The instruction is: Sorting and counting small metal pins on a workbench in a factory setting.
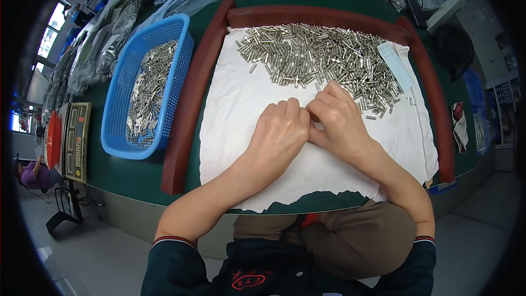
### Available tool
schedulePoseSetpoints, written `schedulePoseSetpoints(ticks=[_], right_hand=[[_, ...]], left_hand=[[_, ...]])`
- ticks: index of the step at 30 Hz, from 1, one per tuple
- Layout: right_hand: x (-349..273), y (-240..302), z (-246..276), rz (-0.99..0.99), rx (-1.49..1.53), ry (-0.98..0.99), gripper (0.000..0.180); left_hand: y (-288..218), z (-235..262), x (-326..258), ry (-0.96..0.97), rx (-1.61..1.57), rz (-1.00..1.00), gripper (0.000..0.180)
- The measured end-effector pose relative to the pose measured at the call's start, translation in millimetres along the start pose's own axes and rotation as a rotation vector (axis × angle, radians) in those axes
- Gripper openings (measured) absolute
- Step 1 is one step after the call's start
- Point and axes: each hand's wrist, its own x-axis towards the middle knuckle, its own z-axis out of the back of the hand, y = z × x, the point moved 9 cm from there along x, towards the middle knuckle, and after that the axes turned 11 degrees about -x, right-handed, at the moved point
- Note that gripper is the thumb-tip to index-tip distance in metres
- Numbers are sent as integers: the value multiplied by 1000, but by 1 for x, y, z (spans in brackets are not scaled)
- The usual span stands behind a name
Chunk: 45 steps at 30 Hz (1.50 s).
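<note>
At the far left, a person in purple (37, 175) is partly lost to the dark fisheye rim. Clear plastic bags (87, 60) heap above; their contents are hard to make out. A red-orange object (53, 141) stands mostly hidden behind a flat printed box (76, 141). Next, on the green table (101, 178), a blue basket (131, 152) holds short silvery metal pins (150, 93); its floor is covered by them where they lie.

A reddish-brown frame (189, 109) shows 3 sides around a white cloth (230, 104), whose ragged near edge stops short of the table edge. The left hand (282, 129) is loosely closed, back upward, its fingertips tucked out of sight. It meets the right hand (339, 123), whose fingers are bent inward; whether either grips a pin between them, I cannot tell.

Just beyond the hands spreads a pile of loose pins (323, 55), overlapping too densely to count. A pale blue card (395, 66) lies against its right end. Outside the frame, a crumpled dark-red and whitish cloth (459, 126) hides its own folds.
</note>
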Motion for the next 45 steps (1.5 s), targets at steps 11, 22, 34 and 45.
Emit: schedulePoseSetpoints(ticks=[11, 22, 34, 45], right_hand=[[-3, -12, -5, -124, 120, 150, 12], [3, -39, 12, -322, 327, 139, 22], [1, -63, 28, -370, 235, -66, 18], [5, -49, 17, -236, 134, -52, 14]], left_hand=[[-4, -3, -3, -73, 23, -1, 14], [7, 3, -6, -85, -66, 16, 19], [88, 170, -68, -369, 249, 396, 13], [89, 154, -68, -381, 213, 428, 25]])
